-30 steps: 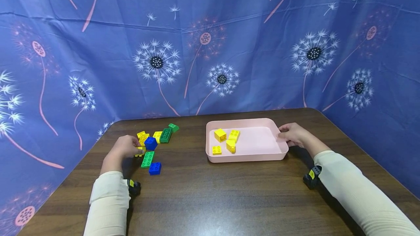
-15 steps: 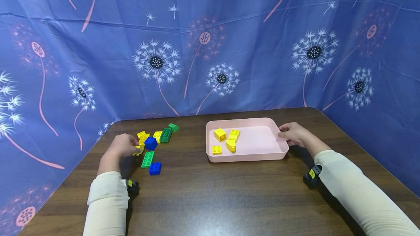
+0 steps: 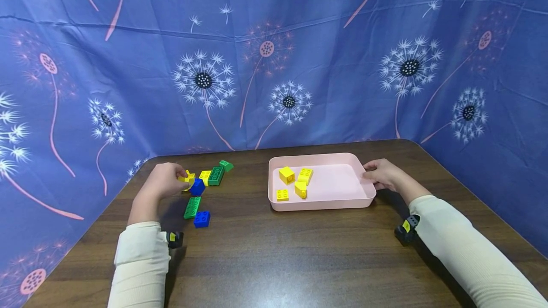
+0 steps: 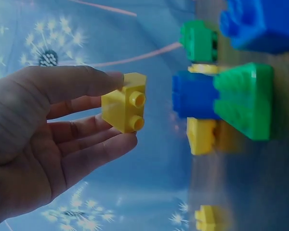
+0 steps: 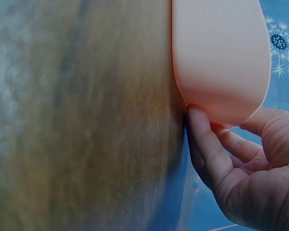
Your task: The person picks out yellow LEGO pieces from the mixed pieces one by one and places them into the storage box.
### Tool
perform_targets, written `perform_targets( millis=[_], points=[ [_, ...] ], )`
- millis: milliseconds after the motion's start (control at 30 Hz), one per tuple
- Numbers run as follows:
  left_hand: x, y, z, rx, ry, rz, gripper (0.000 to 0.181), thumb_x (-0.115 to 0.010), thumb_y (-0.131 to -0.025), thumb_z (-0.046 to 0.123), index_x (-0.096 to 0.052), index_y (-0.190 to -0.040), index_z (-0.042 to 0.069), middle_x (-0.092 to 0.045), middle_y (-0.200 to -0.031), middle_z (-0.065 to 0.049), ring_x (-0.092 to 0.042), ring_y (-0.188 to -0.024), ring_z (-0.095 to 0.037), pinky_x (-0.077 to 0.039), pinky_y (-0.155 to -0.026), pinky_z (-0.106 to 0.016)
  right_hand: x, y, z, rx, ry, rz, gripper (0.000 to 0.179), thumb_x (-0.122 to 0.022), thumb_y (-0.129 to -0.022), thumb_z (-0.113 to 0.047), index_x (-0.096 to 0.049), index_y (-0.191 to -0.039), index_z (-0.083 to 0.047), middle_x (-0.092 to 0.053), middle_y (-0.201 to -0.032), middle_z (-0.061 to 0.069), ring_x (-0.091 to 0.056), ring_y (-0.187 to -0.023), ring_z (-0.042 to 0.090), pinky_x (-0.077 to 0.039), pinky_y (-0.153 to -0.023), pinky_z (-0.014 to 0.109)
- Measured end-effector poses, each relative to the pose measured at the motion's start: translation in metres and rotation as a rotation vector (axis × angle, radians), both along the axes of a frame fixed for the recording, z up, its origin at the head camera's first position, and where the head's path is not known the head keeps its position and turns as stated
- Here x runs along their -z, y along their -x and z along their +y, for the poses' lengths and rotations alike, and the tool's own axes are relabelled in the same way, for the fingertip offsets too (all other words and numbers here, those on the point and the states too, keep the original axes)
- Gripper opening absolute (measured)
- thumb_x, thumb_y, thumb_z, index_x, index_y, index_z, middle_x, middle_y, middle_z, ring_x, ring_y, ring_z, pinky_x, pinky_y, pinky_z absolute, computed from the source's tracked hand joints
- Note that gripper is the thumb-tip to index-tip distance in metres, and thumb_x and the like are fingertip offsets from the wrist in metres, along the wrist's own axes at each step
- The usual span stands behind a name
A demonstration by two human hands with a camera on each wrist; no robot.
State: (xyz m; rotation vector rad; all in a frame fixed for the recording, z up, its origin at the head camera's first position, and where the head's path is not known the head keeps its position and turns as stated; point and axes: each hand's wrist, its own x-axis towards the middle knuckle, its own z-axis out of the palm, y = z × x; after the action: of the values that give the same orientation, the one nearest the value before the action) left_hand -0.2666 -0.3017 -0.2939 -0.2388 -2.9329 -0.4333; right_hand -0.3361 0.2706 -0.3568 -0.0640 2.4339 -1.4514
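Observation:
At the left of the table, my left hand [image 3: 164,180] pinches a yellow toy brick [image 4: 127,103] between thumb and fingers. Two studs of this brick face the camera in the left wrist view, and it is held up off the table. Just past the hand lie a blue brick [image 3: 197,187], a yellow brick [image 3: 205,177] and a dark green brick [image 3: 216,176]. My right hand [image 3: 382,175] grips the right end of a shallow pink tray [image 3: 325,205], thumb at the rim and fingers against the outer wall. Several yellow bricks [image 3: 301,189] lie in the tray's left half.
Nearer me on the wooden table [image 3: 257,255] are a long green brick [image 3: 192,207] and another blue brick [image 3: 202,219]. A small green sloped brick [image 3: 226,165] lies farther back. A blue flowered cloth [image 3: 291,37] hangs behind the table.
My left hand has risen and moved slightly away from me, lifting the yellow brick off the table. The right hand and the tray have stayed in place.

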Motion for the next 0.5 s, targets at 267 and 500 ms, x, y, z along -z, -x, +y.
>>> perform_targets(
  millis=[267,500],
  points=[
    [-0.014,-0.006,0.019,0.041,-0.008,0.025,0.022,-0.074,-0.081,0.016,-0.072,-0.094,-0.001,-0.07,-0.095,-0.018,-0.063,-0.089,-0.035,-0.051,-0.078,-0.051,-0.001,-0.002,-0.002,0.009,-0.012,0.0,0.051,-0.054,-0.096,-0.003,-0.033,-0.138,0.019,-0.049,-0.121,0.033,-0.065,-0.084,0.019,-0.057,-0.077,0.041],
    [-0.02,-0.008,0.037,0.088,0.011,0.051,0.022,-0.075,-0.081,0.015,-0.072,-0.095,-0.002,-0.069,-0.088,-0.014,-0.061,-0.08,-0.029,-0.051,-0.073,-0.048,-0.002,-0.002,-0.002,0.008,-0.016,0.005,0.052,-0.055,-0.096,-0.003,-0.033,-0.137,0.019,-0.047,-0.123,0.033,-0.065,-0.085,0.019,-0.057,-0.077,0.041]
  ],
)
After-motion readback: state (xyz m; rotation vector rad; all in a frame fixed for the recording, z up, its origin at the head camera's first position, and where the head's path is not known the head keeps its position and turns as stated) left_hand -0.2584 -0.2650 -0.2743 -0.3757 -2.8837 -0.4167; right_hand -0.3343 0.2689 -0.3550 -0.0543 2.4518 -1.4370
